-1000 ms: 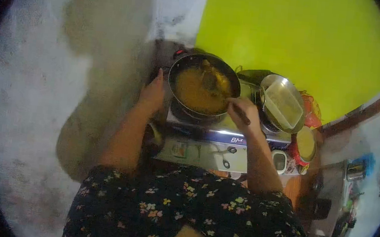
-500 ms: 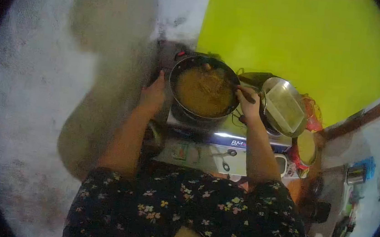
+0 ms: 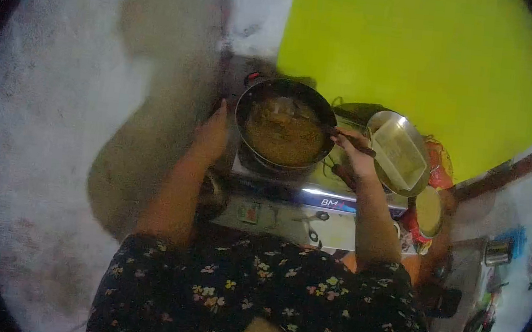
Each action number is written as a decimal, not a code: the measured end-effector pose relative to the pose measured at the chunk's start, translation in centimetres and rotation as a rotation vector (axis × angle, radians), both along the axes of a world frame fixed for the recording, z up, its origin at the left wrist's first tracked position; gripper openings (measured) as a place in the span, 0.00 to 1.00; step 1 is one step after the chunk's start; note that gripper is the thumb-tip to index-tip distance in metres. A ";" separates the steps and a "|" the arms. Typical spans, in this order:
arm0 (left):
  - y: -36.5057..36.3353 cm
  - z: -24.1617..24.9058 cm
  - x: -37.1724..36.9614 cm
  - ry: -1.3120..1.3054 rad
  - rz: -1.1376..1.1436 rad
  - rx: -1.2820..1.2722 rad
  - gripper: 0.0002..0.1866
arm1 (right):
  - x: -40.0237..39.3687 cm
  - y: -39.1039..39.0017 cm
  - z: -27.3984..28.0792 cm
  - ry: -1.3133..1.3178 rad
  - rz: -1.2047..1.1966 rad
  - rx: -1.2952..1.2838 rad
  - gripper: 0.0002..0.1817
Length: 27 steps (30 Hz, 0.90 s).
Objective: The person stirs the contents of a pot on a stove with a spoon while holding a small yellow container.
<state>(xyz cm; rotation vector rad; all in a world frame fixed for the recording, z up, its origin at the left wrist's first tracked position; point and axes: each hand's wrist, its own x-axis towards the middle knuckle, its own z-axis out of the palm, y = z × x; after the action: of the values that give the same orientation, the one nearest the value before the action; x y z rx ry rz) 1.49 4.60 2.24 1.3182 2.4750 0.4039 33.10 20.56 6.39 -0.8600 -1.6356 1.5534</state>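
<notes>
A dark wok (image 3: 241,135) stands on the stove, with brown, soupy food (image 3: 286,139) inside. My right hand (image 3: 358,155) is closed around the dark handle of a cooking spatula (image 3: 365,149), at the wok's right rim. The spatula reaches into the wok, and its head is partly sunk in the food and blurred. My left hand (image 3: 212,134) is held upright just left of the wok, fingers stretched out and nothing visible in it. Whether it touches the wok's side cannot be made out.
Right of the wok, a metal basin (image 3: 386,118) holds a pale rectangular tray (image 3: 401,155). A round, pale-topped container (image 3: 429,210) stands near the stove's right end. Scissors (image 3: 314,235) lie before the stove front (image 3: 314,197). A green wall (image 3: 405,51) rises behind.
My right hand has moved slightly right and down, tilting the spatula handle outward. The food has been stirred, and a greyish shape now shows near the wok's back. My left hand has barely moved.
</notes>
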 end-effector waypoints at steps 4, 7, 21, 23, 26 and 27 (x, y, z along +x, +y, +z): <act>0.3 -2.3 -1.1 0.018 -0.007 0.083 0.34 | 1.6 2.1 0.2 0.029 0.191 0.271 0.10; 0.0 -1.4 -0.6 0.025 -0.012 0.067 0.34 | 2.1 2.5 1.2 -0.023 0.103 0.469 0.09; 0.9 -2.5 -0.3 0.094 0.060 0.060 0.36 | -1.9 5.6 -5.9 -0.090 -0.100 0.162 0.10; 1.1 -2.6 -0.1 0.125 0.076 0.055 0.36 | -2.4 5.4 -6.9 -0.119 -0.149 0.067 0.10; 1.1 -3.2 -0.5 0.159 0.065 0.016 0.37 | -3.1 6.7 -9.0 -0.036 -0.097 0.100 0.09; 1.1 -2.9 -0.4 0.111 0.085 -0.009 0.38 | -3.3 6.4 -8.5 -0.055 -0.104 0.107 0.09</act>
<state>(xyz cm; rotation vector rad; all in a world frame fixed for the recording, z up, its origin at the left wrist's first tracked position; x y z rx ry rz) 1.11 5.71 -0.66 1.2666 2.6279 0.3475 29.81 26.94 -2.09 -0.9229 -1.6698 1.3701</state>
